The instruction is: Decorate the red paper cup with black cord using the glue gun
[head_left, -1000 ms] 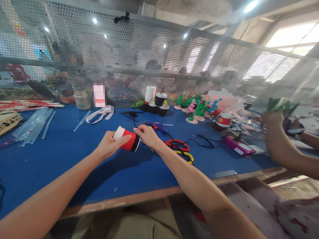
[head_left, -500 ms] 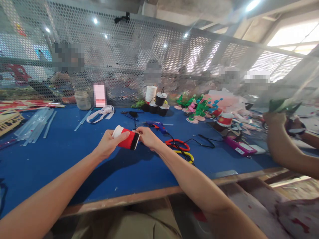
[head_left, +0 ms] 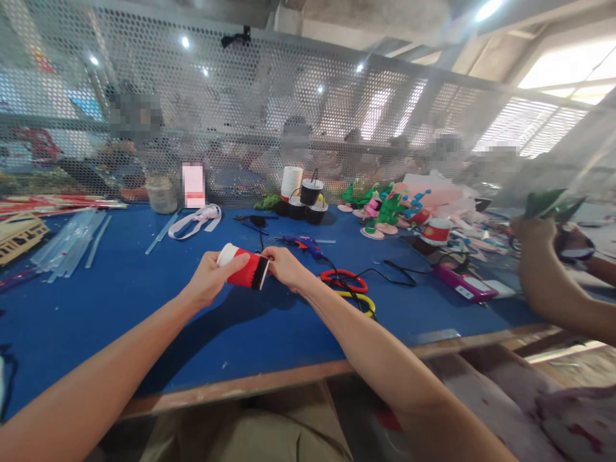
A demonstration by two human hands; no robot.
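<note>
My left hand (head_left: 206,282) is wrapped around a paper cup (head_left: 240,268), with the thumb along its side. The cup lies tilted nearly sideways above the blue table; it has a white end, a red middle and a black band with a white edge at the right. At that banded end, my right hand (head_left: 283,264) has its fingers pinched together against the edge; what they hold is hidden. A thin black line shows just above these fingertips. Beyond my right hand lies a blue glue gun (head_left: 303,244), its cord running right past red-handled and yellow-handled tools (head_left: 344,279).
Glue sticks (head_left: 70,240) and a white ribbon (head_left: 195,221) lie on the left. Stacked white cups (head_left: 291,181) and black-banded cups (head_left: 312,191) stand at the back. Green craft figures (head_left: 387,212) and a purple device (head_left: 464,282) are right. A co-worker's arm (head_left: 543,273) reaches in there.
Both hands and the cup stay almost where they were. The view has shifted very slightly, and the co-worker's hand at right has moved a little.
</note>
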